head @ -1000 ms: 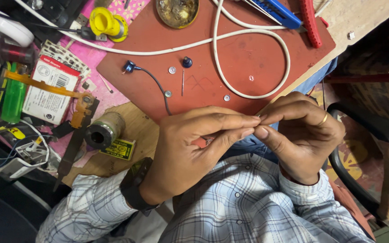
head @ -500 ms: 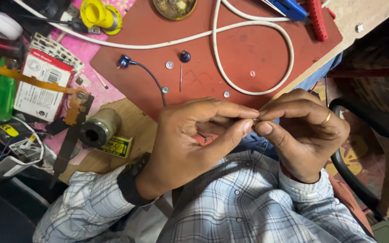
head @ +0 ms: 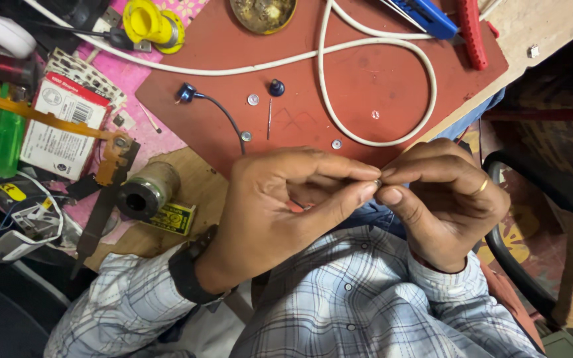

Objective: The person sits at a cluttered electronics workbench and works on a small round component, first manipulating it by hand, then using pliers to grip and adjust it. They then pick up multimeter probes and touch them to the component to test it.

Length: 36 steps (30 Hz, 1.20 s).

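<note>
My left hand and my right hand meet fingertip to fingertip above my lap, both pinching one tiny metal part between thumb and forefinger. The part is mostly hidden by the fingers. A ring sits on my right hand, and a dark band wraps my left wrist. Just beyond the hands lies a red mat with small washers, a dark knob, a thin pin and a blue-tipped black wire.
A white cable loops across the mat. A round dish, blue tool and red tool lie at the far edge. Left are a yellow spool, white box, green bottle and metal cylinder.
Both hands have stayed together at the fingertips, with only slight shifts of the fingers around the small part. The view has drifted a little.
</note>
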Available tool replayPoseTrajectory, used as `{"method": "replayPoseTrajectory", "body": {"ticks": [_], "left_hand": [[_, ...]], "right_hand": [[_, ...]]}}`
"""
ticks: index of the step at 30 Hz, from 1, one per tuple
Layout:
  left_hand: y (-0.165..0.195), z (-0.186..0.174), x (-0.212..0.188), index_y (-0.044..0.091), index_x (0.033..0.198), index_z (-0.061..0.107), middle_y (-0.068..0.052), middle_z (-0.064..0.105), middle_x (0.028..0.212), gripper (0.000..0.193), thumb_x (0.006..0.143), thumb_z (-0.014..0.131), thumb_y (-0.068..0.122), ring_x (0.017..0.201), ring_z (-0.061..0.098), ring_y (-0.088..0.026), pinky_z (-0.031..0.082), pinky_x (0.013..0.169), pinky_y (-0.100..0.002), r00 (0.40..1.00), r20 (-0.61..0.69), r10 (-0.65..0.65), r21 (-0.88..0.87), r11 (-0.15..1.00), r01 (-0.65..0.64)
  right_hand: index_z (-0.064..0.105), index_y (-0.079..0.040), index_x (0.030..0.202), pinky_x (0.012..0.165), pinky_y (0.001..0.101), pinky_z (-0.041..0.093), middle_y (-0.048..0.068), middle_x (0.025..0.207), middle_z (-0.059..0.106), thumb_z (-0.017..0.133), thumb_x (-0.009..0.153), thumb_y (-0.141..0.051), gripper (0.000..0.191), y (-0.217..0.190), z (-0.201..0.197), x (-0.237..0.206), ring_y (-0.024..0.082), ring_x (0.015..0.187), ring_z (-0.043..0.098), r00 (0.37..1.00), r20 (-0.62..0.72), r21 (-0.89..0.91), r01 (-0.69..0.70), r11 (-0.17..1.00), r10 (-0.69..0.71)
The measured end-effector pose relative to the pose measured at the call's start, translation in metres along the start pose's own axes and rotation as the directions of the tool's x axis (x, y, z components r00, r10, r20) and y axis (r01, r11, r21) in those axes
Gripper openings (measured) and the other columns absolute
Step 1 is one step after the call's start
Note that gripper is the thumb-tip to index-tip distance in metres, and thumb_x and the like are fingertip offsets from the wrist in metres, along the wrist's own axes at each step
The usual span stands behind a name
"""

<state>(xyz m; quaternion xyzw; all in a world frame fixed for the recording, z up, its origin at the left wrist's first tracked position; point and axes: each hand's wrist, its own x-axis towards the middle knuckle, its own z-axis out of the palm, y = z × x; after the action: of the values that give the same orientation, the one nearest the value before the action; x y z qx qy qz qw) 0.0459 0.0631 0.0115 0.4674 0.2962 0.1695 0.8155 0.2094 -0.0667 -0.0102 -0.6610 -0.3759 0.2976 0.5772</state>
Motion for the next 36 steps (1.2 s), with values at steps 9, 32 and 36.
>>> {"method": "replayPoseTrajectory", "body": {"ticks": [9, 32, 36], "left_hand": [[0.0, 0.001, -0.001, -0.005, 0.12, 0.073, -0.013, 0.077, 0.114, 0.019, 0.102, 0.071, 0.0, 0.106, 0.076, -0.013, 0.065, 0.093, -0.024, 0.999, 0.02, 0.039, -0.018, 0.999, -0.039], [0.0, -0.006, 0.009, -0.009, 0.125, 0.071, -0.015, 0.077, 0.111, 0.022, 0.106, 0.067, 0.002, 0.103, 0.076, -0.017, 0.065, 0.096, -0.028, 0.999, 0.01, 0.034, -0.127, 0.991, -0.032], [0.001, -0.007, 0.007, -0.008, 0.124, 0.07, -0.014, 0.076, 0.114, 0.022, 0.104, 0.068, 0.001, 0.104, 0.076, -0.016, 0.064, 0.096, -0.027, 1.0, 0.009, 0.018, -0.085, 0.996, -0.017]], "right_hand": [[0.069, 0.002, 0.099, 0.077, 0.0228, 0.054, 0.009, 0.09, 0.071, 0.084, 0.09, -0.003, 0.018, -0.001, -0.001, 0.001, 0.013, 0.083, 0.068, 1.0, -0.014, -0.033, 0.012, 0.999, -0.012], [0.069, 0.005, 0.103, 0.066, 0.0221, 0.057, 0.012, 0.096, 0.069, 0.078, 0.099, 0.0, 0.011, 0.002, 0.004, 0.018, 0.012, 0.077, 0.068, 0.999, 0.054, 0.094, -0.008, 0.996, 0.002], [0.069, 0.005, 0.102, 0.066, 0.0229, 0.057, 0.013, 0.097, 0.069, 0.078, 0.096, 0.0, 0.012, 0.002, 0.005, 0.018, 0.013, 0.076, 0.067, 0.999, 0.043, 0.055, -0.013, 0.998, 0.011]]}}
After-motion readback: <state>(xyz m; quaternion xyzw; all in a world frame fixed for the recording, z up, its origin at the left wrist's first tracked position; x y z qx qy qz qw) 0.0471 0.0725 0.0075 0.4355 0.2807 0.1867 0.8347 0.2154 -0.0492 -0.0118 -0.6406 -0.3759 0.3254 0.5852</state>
